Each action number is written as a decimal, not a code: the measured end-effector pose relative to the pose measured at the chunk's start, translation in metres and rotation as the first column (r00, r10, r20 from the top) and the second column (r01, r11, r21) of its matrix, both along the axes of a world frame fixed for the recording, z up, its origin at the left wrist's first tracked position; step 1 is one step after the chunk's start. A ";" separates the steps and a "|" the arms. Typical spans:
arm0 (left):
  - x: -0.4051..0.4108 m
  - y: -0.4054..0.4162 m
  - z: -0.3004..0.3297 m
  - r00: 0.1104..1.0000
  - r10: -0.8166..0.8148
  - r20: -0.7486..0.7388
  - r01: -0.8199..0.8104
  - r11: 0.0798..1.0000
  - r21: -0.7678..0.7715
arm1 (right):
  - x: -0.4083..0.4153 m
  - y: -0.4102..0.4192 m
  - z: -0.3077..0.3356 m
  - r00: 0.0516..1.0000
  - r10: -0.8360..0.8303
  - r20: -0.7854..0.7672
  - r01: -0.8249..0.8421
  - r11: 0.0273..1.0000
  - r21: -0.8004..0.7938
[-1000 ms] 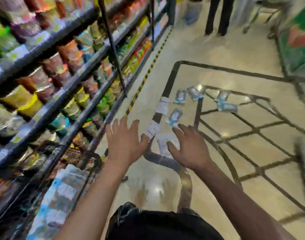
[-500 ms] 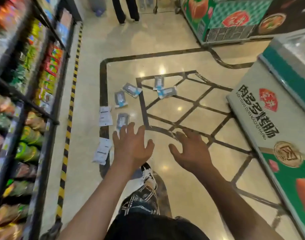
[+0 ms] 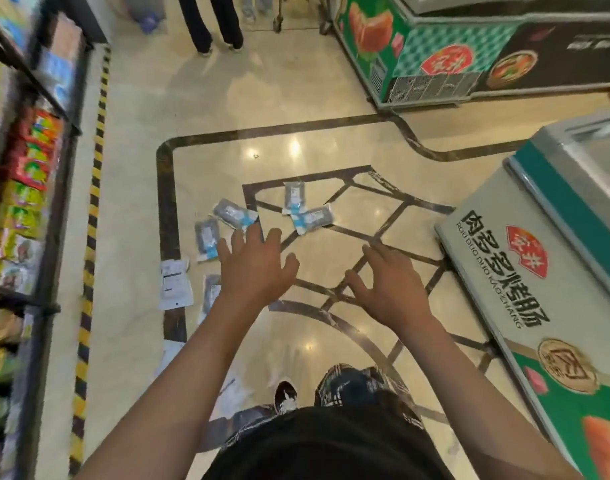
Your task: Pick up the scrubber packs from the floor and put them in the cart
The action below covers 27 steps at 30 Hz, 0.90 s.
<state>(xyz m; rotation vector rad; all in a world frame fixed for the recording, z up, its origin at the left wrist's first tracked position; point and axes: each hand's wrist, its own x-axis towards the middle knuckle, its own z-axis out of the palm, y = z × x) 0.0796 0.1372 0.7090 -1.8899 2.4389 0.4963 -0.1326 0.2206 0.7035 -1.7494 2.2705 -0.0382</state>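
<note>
Several scrubber packs lie scattered on the shiny floor ahead. Two overlap at the far centre point(image 3: 294, 197) point(image 3: 314, 218); two more lie to the left point(image 3: 233, 214) point(image 3: 206, 238). A white-backed pack point(image 3: 174, 284) lies face down near the dark floor border, and another point(image 3: 210, 294) is partly hidden behind my left forearm. My left hand point(image 3: 257, 266) is stretched out above the floor with fingers spread and holds nothing. My right hand point(image 3: 388, 284) is likewise spread and empty, to the right of the packs. The cart is out of view.
Stocked shelves point(image 3: 26, 174) run along the left behind a yellow-black floor stripe point(image 3: 90, 216). Chest freezers stand at the right point(image 3: 525, 271) and far right point(image 3: 435, 53). A person's legs point(image 3: 210, 22) stand at the far end of the aisle. My shoes point(image 3: 286, 394) show below.
My view has swung right, away from the shelves and cart, and moved forward toward the packs. Both hands stay outstretched and empty, now reaching nearer the far packs.
</note>
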 end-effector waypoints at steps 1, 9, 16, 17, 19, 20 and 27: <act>-0.004 -0.017 -0.003 1.000 -0.009 0.009 0.009 1.000 -0.007 | -0.006 -0.013 -0.002 1.000 -0.018 0.008 0.018 1.000 0.008; -0.053 -0.159 -0.039 0.997 -0.065 0.042 0.062 0.995 0.074 | -0.062 -0.137 -0.046 0.992 -0.116 0.044 0.115 0.993 0.038; -0.114 -0.329 -0.085 0.987 -0.095 0.131 0.083 0.992 0.094 | -0.115 -0.315 -0.088 0.993 -0.090 0.075 0.085 0.994 0.068; -0.123 -0.355 -0.090 0.986 -0.093 0.135 0.080 0.992 0.098 | -0.122 -0.345 -0.094 0.992 -0.090 0.087 0.083 0.994 0.078; -0.142 -0.406 -0.102 0.985 -0.097 0.144 0.077 0.988 0.137 | -0.136 -0.405 -0.108 0.992 -0.067 0.106 0.058 0.994 0.093; -0.151 -0.431 -0.109 0.983 -0.109 0.147 0.087 0.985 0.149 | -0.143 -0.433 -0.117 0.993 -0.044 0.109 0.033 0.995 0.096; -0.194 -0.575 -0.211 0.982 -0.136 0.133 0.098 0.961 0.257 | -0.165 -0.593 -0.209 0.989 0.063 0.136 -0.086 0.982 0.170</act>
